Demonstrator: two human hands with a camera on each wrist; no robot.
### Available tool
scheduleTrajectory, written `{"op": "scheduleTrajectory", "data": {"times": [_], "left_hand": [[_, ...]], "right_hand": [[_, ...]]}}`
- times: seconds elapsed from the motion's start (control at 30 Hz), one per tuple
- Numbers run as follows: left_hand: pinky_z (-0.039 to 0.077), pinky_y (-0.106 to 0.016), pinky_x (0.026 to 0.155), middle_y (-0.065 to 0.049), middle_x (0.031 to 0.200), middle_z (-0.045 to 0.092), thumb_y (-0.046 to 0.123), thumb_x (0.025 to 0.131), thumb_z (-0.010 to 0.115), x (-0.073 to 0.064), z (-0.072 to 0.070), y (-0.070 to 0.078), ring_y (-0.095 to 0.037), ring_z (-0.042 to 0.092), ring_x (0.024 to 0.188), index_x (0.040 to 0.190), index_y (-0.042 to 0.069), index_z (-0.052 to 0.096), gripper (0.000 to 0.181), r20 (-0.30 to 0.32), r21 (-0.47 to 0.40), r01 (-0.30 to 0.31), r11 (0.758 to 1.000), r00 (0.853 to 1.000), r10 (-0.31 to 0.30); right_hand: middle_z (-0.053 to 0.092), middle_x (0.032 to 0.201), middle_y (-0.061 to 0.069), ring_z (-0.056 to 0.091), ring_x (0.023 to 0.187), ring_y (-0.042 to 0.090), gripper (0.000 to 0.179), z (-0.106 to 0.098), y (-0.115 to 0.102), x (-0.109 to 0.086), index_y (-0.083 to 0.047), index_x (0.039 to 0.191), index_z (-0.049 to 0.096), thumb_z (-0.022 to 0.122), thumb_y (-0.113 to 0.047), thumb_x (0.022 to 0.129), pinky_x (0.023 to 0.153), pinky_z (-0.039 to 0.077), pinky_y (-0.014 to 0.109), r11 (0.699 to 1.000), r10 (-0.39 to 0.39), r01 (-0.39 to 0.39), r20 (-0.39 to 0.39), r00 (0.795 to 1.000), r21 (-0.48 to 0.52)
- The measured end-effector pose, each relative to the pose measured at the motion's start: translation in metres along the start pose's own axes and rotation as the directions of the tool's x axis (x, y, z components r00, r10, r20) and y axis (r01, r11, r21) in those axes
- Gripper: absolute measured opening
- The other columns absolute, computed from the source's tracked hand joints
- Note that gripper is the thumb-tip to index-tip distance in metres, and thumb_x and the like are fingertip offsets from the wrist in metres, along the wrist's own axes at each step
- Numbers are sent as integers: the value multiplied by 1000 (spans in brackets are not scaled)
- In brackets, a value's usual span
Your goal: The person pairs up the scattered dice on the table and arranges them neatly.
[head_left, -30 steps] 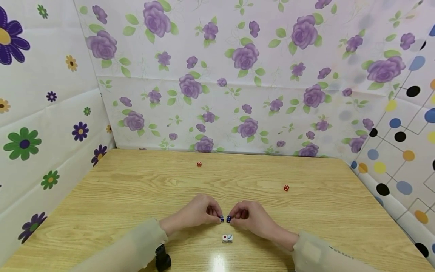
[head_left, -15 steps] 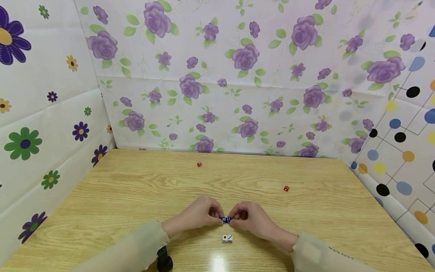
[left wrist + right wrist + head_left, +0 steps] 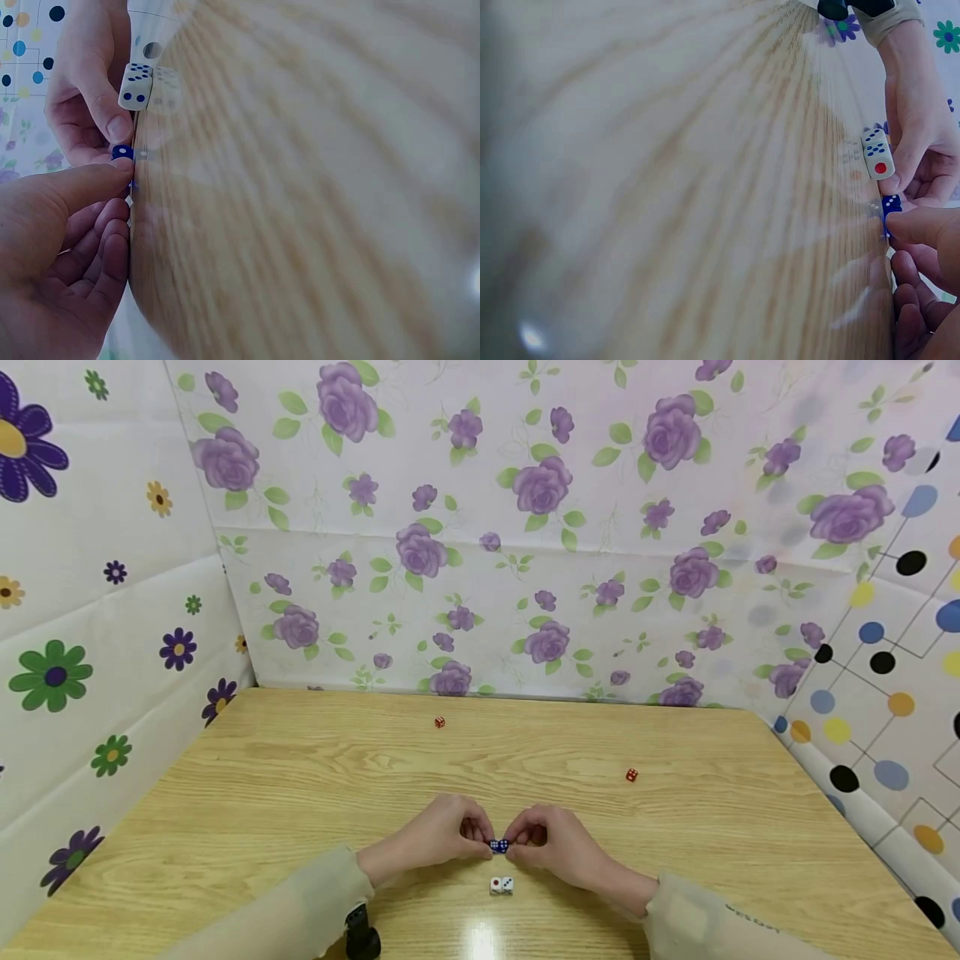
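Two blue dice with white dots lie side by side on the wooden table between my hands. My left hand [image 3: 442, 831] pinches the left blue die [image 3: 494, 846] between thumb and fingertips. From the other side, my right hand [image 3: 558, 843] pinches the right blue die [image 3: 504, 845]. In both wrist views, thumbs and fingers cover much of the blue pair. Just nearer to me stand two white dice, a left one [image 3: 496, 886] showing a red dot and a right one [image 3: 508, 885] with blue dots, set against each other.
One red die [image 3: 439, 722] lies near the table's back edge, left of centre. Another red die [image 3: 632, 775] sits farther right. Patterned cloth walls [image 3: 480, 568] close off the back and both sides of the table [image 3: 337, 752]. A black strap [image 3: 362, 933] hangs at the left sleeve.
A second ago a small gap stood between the blue dice. My left hand has moved slightly right with its die, and the two now sit together. The white and red dice have stayed put.
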State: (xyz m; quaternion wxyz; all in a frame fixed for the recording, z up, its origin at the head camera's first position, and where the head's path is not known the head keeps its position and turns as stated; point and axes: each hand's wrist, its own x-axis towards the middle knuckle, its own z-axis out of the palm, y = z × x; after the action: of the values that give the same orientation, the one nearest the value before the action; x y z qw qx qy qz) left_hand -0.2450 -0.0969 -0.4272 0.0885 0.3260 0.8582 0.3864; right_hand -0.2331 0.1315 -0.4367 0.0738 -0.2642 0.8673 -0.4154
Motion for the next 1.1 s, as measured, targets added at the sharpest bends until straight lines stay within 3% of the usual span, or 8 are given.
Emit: {"op": "scheduleTrajectory", "data": {"times": [1.1], "left_hand": [[49, -16, 60, 0, 77, 70, 10, 81, 81, -2, 2, 2, 1, 57, 65, 87, 9, 73, 10, 1, -36, 11, 999, 1000, -11]], "right_hand": [[65, 85, -2, 54, 72, 4, 9, 0, 2, -3, -20, 91, 72, 79, -22, 85, 63, 45, 19, 1000, -10, 10, 6, 1000, 12]]}}
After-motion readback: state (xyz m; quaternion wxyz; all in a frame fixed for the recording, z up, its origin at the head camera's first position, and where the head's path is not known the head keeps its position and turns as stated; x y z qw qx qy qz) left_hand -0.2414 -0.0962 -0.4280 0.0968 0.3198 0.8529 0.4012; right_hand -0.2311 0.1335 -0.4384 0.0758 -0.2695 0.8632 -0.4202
